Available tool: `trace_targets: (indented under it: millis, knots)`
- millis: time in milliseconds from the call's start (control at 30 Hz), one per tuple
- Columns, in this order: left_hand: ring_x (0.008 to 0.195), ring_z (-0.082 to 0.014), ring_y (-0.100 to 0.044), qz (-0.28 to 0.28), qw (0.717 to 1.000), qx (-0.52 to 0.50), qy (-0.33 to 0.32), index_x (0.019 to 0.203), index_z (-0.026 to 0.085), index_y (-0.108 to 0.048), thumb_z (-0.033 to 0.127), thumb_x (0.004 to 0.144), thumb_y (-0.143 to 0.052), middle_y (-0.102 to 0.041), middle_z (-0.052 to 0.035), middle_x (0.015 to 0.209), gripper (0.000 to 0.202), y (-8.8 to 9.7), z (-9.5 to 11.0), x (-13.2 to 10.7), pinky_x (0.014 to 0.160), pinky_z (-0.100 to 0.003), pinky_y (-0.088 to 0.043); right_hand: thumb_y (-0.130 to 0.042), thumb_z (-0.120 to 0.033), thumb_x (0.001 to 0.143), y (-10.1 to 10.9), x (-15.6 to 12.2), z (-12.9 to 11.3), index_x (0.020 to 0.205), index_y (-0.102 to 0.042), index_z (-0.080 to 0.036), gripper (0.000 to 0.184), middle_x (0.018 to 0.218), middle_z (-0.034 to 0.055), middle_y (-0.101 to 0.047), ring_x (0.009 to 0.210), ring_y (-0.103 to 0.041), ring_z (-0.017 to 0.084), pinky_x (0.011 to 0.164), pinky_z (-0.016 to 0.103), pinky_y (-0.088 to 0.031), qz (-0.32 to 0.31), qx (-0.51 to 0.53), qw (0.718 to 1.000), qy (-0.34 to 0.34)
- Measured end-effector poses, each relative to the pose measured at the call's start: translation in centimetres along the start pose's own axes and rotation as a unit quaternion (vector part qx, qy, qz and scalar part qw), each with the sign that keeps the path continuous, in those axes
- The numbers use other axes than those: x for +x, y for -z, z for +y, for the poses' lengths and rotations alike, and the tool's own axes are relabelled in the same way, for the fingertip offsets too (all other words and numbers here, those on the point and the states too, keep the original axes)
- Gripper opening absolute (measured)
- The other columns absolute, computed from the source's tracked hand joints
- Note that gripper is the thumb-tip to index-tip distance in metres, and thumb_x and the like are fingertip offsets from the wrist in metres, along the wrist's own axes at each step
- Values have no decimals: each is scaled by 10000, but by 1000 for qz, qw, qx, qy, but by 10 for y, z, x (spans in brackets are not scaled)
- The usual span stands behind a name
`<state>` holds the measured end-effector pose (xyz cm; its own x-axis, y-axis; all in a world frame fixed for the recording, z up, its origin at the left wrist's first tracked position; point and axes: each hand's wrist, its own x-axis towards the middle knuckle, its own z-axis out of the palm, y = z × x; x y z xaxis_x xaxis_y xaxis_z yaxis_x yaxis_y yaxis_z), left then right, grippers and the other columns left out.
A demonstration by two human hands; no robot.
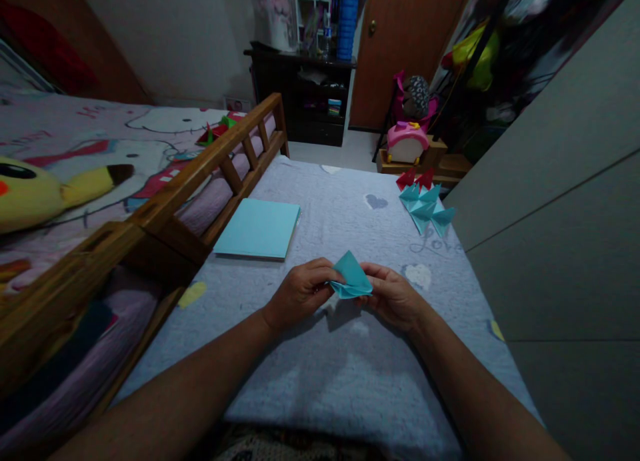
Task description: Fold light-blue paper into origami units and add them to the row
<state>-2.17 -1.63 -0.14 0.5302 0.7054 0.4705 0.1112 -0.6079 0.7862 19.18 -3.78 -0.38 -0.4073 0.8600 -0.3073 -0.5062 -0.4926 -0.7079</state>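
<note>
Between my hands, a little above the bed sheet, is a light blue origami paper (353,274), partly folded, its tip pointing away from me. My left hand (305,288) pinches its left corner, thumb and fingers pressed at the fold. On the other side my right hand (393,294) grips the right edge, with some fingers hidden beneath the paper. A square stack of light blue paper (259,228) lies flat to the left. Several folded light blue paper pieces (424,204) stand at the far right, with red folded pieces (415,178) just behind them.
A wooden bed rail (220,168) runs along the left, beyond which lie a yellow plush toy (65,194) and a patterned bedspread (115,131). A pale cabinet (565,248) borders the right. Past the bed's end are a dark shelf (305,94) and a pink toy (407,141).
</note>
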Motion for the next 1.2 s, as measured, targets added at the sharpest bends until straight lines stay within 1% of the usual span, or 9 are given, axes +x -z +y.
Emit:
trace_targets:
  millis: [133,267,467,600,767,867,1000,1100,1200]
  knots:
    - [765,-136,-591,17,1000,-1,-7,933,170,-697,92,893,-581,-642,-32,833,145,0,0,0,689,-245,-469,-857,-176,650,3,0,-1,933,-757,-142,303,802,39,-744,676,-673,125,641,236,-571,-2,35,999,2]
    - [755,-137,-590,11,1000,1,-9,928,174,-695,97,889,-574,-648,-34,835,149,1,0,1,678,-248,-467,-879,-224,665,2,-1,-2,928,-760,-153,297,812,38,-746,686,-683,125,643,233,-578,19,18,1000,0]
    - [765,-152,-608,2,1000,13,-2,950,174,-696,131,894,-566,-685,-47,846,148,1,-1,-1,691,-269,-470,-918,-253,622,-2,0,0,898,-767,-156,329,776,20,-734,642,-661,103,589,199,-550,27,6,1000,-1]
    - [727,-147,-575,18,999,39,10,916,176,-703,166,903,-602,-667,-27,785,102,1,-1,0,676,-264,-445,-921,-257,622,-3,0,0,883,-773,-162,315,759,16,-729,621,-642,93,582,196,-535,20,20,1000,-5]
    - [712,-135,-554,20,999,31,24,888,173,-702,183,922,-628,-650,-15,758,82,0,-1,2,681,-260,-431,-927,-254,613,-2,0,0,890,-772,-148,335,743,27,-719,634,-644,105,608,217,-536,28,30,999,-8]
    - [716,-136,-555,22,999,32,15,885,174,-699,165,919,-617,-643,-12,752,90,0,-2,2,684,-260,-429,-921,-260,618,-2,0,0,880,-768,-144,325,751,34,-717,635,-630,105,615,226,-526,27,23,999,-1]
    - [718,-146,-563,15,999,47,2,902,181,-700,156,910,-594,-653,-15,754,109,1,-1,1,693,-271,-435,-914,-271,625,-3,0,0,840,-767,-144,289,728,22,-705,608,-605,92,600,214,-510,22,-8,1000,3]
    - [743,-158,-582,5,999,52,-15,907,179,-704,164,914,-578,-676,-29,774,127,2,0,1,722,-287,-441,-916,-270,617,-3,1,1,849,-765,-141,306,725,13,-701,604,-603,88,575,200,-495,24,-23,999,-5]
    - [744,-164,-586,-4,998,62,-23,907,184,-705,186,922,-559,-678,-31,766,147,2,0,1,736,-297,-446,-923,-284,609,-3,1,2,873,-757,-155,337,740,6,-706,606,-609,93,580,211,-494,21,-27,999,-12]
